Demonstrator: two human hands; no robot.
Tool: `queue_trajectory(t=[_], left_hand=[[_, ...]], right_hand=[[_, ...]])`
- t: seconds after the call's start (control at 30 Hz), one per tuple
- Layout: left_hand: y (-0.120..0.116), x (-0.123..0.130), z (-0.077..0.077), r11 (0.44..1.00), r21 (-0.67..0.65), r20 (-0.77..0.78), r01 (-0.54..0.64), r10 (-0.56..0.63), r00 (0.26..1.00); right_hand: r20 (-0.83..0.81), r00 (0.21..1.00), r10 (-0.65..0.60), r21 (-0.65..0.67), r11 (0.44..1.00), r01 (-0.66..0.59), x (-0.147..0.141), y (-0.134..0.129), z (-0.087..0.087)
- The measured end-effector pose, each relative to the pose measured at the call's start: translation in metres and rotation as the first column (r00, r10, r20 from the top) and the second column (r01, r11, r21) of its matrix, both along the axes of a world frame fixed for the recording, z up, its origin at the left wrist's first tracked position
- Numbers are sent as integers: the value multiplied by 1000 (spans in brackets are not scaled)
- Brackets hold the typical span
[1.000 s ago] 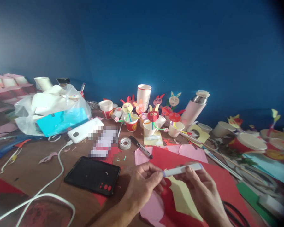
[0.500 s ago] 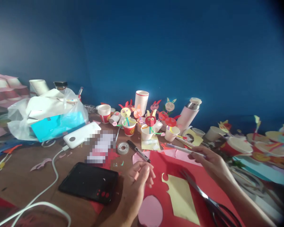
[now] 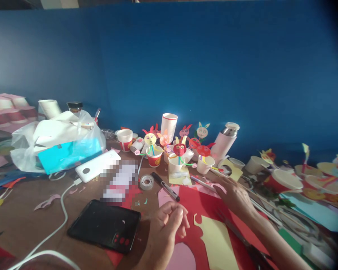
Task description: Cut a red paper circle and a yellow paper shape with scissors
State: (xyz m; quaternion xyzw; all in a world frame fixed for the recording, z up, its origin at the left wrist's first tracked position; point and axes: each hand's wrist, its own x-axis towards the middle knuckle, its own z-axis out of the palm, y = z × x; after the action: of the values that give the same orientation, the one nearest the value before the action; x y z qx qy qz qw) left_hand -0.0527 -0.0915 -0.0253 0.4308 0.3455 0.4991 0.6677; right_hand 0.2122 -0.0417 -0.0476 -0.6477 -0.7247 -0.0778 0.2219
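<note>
Smooth blue wall (image 3: 169,67) backs brown tabletop (image 3: 28,221). I see the left hand (image 3: 167,227) half-curled, empty; the right hand (image 3: 234,193), outstretched palm-down, meets a slim white marker (image 3: 203,183) over pink paper (image 3: 163,199); whether gripping, I can't tell.

The slim pen (image 3: 203,183) is white with a purplish end. The broad paper sheet (image 3: 195,200) is plain red, the rounded paper piece (image 3: 180,258) pink, the notched paper piece (image 3: 217,240) pale yellow. The flat counter (image 3: 22,217) is brown, the tall wall (image 3: 169,63) deep blue, the cylindrical flask (image 3: 223,145) pale pink below silver.
</note>
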Motion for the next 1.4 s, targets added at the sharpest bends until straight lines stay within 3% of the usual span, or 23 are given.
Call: queue_trajectory(t=[0.27, 0.43, 0.6, 0.83, 1.17, 1.4], left_hand=[[1, 2, -6, 993, -31, 3, 110, -110, 994], [1, 4, -9, 987, -28, -43, 158, -159, 986], [2, 4, -9, 988, -39, -41, 147, -149, 988], [-1, 3, -6, 982, -65, -18, 176, -177, 984], [1, 2, -3, 984, -67, -60, 166, -170, 984], [4, 3, -4, 990, -23, -108, 143, -144, 984]], right_hand=[[160, 981, 106, 6, 994, -108, -34, -12, 9], [251, 959, 131, -25, 991, -129, -61, 9, 14], [343, 928, 147, -82, 989, -126, -87, 38, 5], [414, 905, 102, -114, 992, -60, -93, 51, -2], [321, 940, 116, -75, 992, -97, -87, 55, -5], [54, 987, 153, -42, 988, -151, -71, 21, 0]])
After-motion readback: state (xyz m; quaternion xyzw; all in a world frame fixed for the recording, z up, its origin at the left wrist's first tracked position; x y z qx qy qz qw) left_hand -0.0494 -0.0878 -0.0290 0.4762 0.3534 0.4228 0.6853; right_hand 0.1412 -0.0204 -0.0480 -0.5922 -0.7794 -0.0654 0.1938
